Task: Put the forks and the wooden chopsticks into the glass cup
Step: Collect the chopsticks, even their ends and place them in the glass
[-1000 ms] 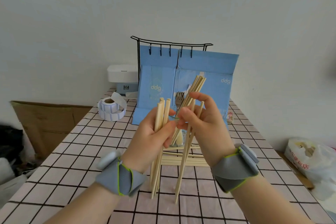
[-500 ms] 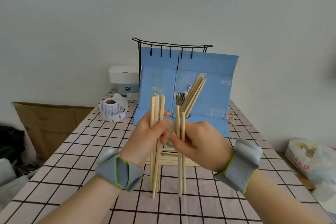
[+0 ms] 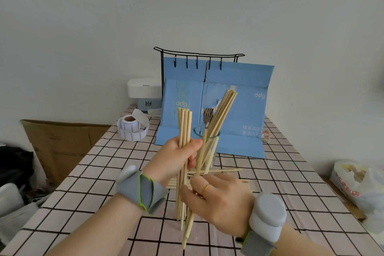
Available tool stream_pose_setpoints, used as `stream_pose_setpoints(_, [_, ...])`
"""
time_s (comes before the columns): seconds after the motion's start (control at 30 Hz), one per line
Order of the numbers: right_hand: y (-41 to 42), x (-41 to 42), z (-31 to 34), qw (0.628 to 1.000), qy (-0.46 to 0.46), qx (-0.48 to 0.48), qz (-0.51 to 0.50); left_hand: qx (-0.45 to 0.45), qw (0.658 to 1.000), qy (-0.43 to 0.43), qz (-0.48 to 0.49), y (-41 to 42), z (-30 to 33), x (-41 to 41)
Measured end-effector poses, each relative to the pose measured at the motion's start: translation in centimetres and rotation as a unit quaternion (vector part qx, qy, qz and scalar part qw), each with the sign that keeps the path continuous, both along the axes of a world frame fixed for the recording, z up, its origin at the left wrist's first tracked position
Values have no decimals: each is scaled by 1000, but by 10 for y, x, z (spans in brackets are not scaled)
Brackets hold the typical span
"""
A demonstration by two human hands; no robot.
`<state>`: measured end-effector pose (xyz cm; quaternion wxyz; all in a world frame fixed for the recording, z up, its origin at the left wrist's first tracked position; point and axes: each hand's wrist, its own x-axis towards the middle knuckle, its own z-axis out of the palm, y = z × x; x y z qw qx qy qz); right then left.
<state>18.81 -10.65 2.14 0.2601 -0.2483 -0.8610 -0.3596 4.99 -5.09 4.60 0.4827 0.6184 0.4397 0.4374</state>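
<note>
The glass cup (image 3: 214,153) stands mid-table and holds a metal fork (image 3: 207,117) and several wooden chopsticks (image 3: 225,108) leaning right. My left hand (image 3: 176,158) grips an upright bundle of chopsticks (image 3: 184,124) in front of the cup. Lower and nearer, my right hand (image 3: 216,199) is closed on two chopsticks (image 3: 200,158) that slant up toward the cup's rim. More loose chopsticks (image 3: 230,171) lie flat on the table behind my hands, partly hidden.
A blue folded cardboard box (image 3: 239,110) and a black wire hook rack (image 3: 197,56) stand behind the cup. A roll of labels (image 3: 132,128) and a white device (image 3: 144,88) sit at the back left. A plastic bag (image 3: 357,183) lies off the table's right edge.
My right hand dropped lower and nearer, sliding down its two chopsticks and tilting their tops toward the cup. The left hand's bundle stayed upright and shifted slightly.
</note>
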Motion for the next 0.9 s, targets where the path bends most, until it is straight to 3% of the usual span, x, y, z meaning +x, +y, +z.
stream_pose_setpoints(0.23, [-5, -13, -5, 998, 34, 43, 28, -32, 999, -18, 34, 0, -3, 2])
stream_pose_setpoints(0.33, [-2, -12, -15, 998, 50, 23, 40, -36, 999, -3, 7, -2, -1, 1])
stream_pose_setpoints(0.47, [7, 3, -22, 999, 13, -40, 25, -26, 997, -72, -33, -8, 1, 1])
stream_pose_setpoints(0.57, [16, 14, -8, 986, 124, -110, 1, 8, 997, -60, -55, -14, 3, -1])
stream_pose_setpoints(0.67, [17, 12, 15, 909, 338, -245, 15, 29, 994, -57, -84, -18, 1, -2])
stream_pose_setpoints(0.73, [17, 7, 27, 843, 420, -334, 32, 38, 994, -39, -94, -21, -4, -1])
stream_pose_setpoints(0.8, [18, 2, 35, 785, 444, -428, 52, 35, 994, -32, -97, -25, -3, 1])
stream_pose_setpoints(0.9, [20, -5, 41, 732, 434, -519, 80, 46, 993, -1, -105, -26, -1, 5])
